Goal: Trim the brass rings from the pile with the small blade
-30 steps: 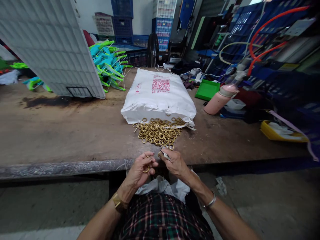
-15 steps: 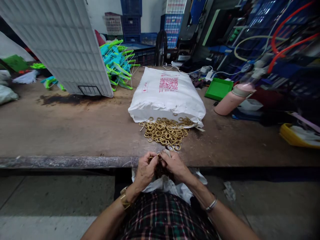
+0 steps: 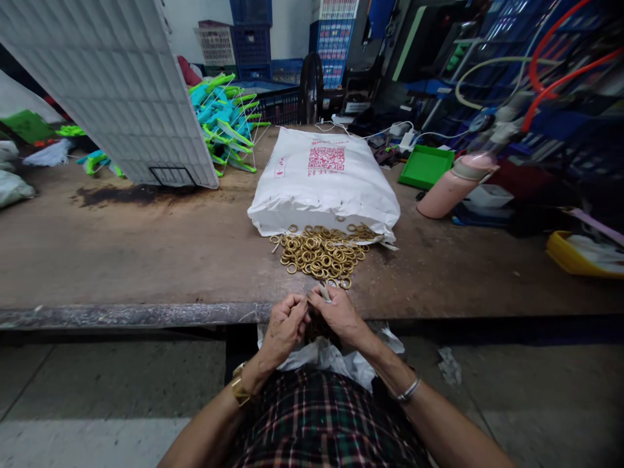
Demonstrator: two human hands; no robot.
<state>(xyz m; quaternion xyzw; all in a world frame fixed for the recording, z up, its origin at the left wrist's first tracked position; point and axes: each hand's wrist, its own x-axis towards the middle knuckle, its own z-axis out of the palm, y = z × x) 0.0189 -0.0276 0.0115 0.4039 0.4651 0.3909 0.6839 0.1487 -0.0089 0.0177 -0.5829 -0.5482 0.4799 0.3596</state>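
Note:
My left hand (image 3: 287, 325) and my right hand (image 3: 338, 315) meet at the table's front edge, fingers pinched close together. Whatever is between the left fingertips is too small to make out. A small pale, flat piece (image 3: 325, 292) shows between my right thumb and fingers; what it belongs to is unclear. Just beyond the hands lies a pile of brass-coloured rings (image 3: 319, 255), against the open end of a white sack (image 3: 324, 179) with red print. Below the hands, white plastic (image 3: 316, 356) covers part of my lap, with a dark mass above it.
A white ribbed panel (image 3: 112, 84) stands at the left, beside green and blue plastic pieces (image 3: 227, 123). To the right are a green tray (image 3: 426, 167), a pink bottle (image 3: 451, 188) and a yellow container (image 3: 578, 253). Stacked crates (image 3: 251, 45) stand behind the table.
The fingertips of both hands have shifted slightly, and the pale piece in my right hand shows more clearly. The whole view has moved a little. The pile of rings looks the same.

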